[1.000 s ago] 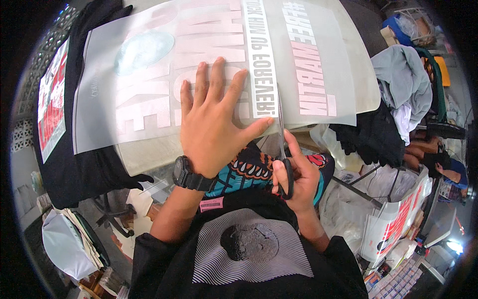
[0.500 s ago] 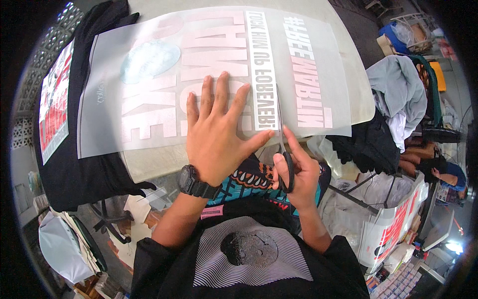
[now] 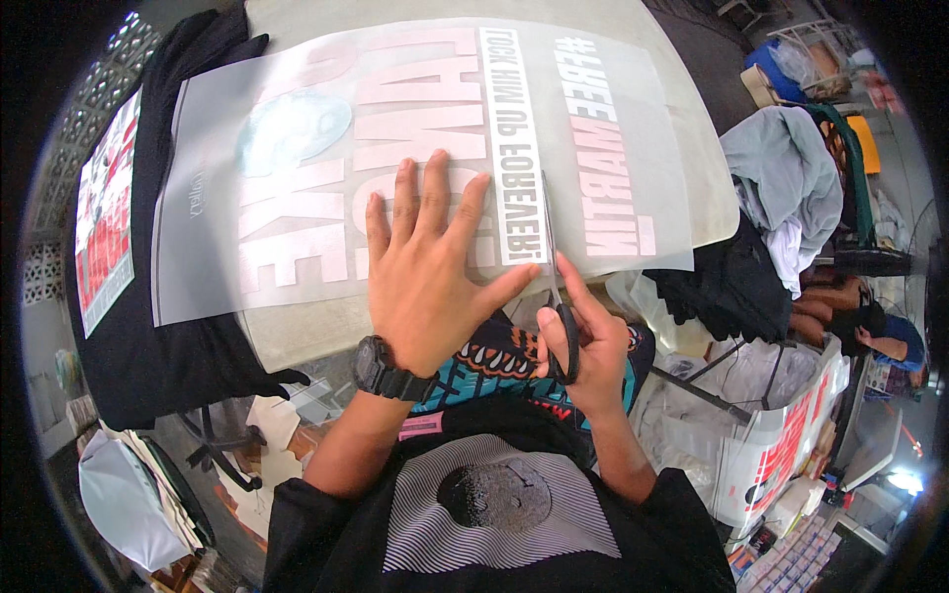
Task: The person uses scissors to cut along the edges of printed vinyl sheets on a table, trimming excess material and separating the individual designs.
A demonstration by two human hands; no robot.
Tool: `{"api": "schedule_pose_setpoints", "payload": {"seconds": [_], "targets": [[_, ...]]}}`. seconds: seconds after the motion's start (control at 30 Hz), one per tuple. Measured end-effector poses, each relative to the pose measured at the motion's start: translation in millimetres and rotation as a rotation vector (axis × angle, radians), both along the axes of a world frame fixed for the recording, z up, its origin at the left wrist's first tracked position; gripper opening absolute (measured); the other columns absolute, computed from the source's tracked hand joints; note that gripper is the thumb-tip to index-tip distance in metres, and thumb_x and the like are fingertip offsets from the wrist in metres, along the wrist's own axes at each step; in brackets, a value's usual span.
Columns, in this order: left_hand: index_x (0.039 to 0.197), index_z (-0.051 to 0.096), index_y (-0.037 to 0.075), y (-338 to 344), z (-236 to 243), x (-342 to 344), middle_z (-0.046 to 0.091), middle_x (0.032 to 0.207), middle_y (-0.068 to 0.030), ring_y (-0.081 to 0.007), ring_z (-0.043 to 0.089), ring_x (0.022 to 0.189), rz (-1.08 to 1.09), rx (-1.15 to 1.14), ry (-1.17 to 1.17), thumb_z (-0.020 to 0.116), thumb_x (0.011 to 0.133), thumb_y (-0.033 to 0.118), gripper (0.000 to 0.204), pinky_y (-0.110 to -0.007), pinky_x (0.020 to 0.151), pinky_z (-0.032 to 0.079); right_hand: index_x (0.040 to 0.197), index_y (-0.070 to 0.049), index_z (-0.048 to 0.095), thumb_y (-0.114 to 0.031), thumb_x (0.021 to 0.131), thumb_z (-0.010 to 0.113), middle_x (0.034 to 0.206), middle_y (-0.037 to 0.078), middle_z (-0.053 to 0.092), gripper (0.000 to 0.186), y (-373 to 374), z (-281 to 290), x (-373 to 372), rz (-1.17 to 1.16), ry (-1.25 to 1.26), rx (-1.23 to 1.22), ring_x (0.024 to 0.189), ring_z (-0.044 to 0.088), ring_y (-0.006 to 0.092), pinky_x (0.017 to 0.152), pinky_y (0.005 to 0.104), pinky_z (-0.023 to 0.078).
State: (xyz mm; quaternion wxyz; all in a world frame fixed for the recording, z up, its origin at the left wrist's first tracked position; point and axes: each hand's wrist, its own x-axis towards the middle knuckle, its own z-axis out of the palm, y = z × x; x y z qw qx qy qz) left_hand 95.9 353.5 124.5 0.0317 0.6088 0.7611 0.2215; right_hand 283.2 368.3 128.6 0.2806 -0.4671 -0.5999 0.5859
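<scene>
My left hand (image 3: 425, 267), wearing a dark wristwatch (image 3: 393, 371), lies spread on a translucent sheet (image 3: 208, 287) printed with large pale pink lettering, a bluish oval and a dark-lettered white strip. The thumb reaches the lower end of that strip. Just right of the strip, my right hand (image 3: 591, 351) grips black-handled scissors (image 3: 563, 331), their blades lying upward along the sheet between the strip and the right-hand lettering. The sheet lies across a pale table (image 3: 282, 341) and over black fabric (image 3: 173, 366) at the left, which bears a red-and-white print (image 3: 104, 212).
Grey (image 3: 781, 168) and black garments (image 3: 712, 282) hang at the table's right edge. A co-worker in blue (image 3: 895, 346) sits at the far right. A wheeled chair base (image 3: 217, 445) and papers are lower left; a rack with plastic bags (image 3: 732, 395) stands lower right.
The sheet and table sit lower in the picture than a second ago. My right hand and the scissors have moved slightly farther up along the strip. My left hand stays spread in place on the sheet.
</scene>
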Motion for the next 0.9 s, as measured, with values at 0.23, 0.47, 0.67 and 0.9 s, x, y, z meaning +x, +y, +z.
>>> {"api": "schedule_pose_setpoints", "payload": {"seconds": [0.23,0.47,0.67,0.9], "targets": [[0.145,0.052,0.017,0,-1,0,0.034,0.159,-0.0166,-0.0369,0.024,0.15,0.006,-0.01,-0.004,0.073,0.075,0.066,0.088,-0.057,0.12,0.016,0.147,-0.004,0.047,-0.018,0.097,0.066,0.06,0.0,0.06,0.056,4,1,-2,-0.008,-0.002,0.001,0.05,0.056,0.0042,0.047,0.0225,0.044],[0.145,0.052,0.017,0,-2,0,0.034,0.159,-0.0167,-0.0368,0.024,0.15,0.0,-0.014,-0.007,0.072,0.076,0.066,0.087,-0.057,0.12,0.016,0.147,-0.004,0.047,-0.018,0.097,0.066,0.06,-0.001,0.059,0.055,6,3,-7,-0.017,-0.013,0.017,0.049,0.054,0.0037,0.046,0.0225,0.044],[0.146,0.051,0.016,-1,1,-1,0.033,0.16,-0.0169,-0.0373,0.025,0.15,0.0,-0.026,-0.004,0.072,0.076,0.065,0.087,-0.057,0.12,0.016,0.147,-0.004,0.047,-0.019,0.098,0.066,0.06,-0.001,0.058,0.055,12,8,-10,-0.012,0.014,-0.023,0.049,0.053,0.0033,0.045,0.0227,0.044],[0.147,0.049,0.018,-1,2,-1,0.032,0.16,-0.0161,-0.0367,0.025,0.15,-0.006,-0.027,-0.012,0.073,0.077,0.062,0.086,-0.057,0.12,0.016,0.147,-0.004,0.048,-0.019,0.098,0.066,0.06,-0.001,0.057,0.055,22,12,-14,-0.008,0.017,-0.033,0.049,0.053,0.0032,0.044,0.0221,0.043]]}}
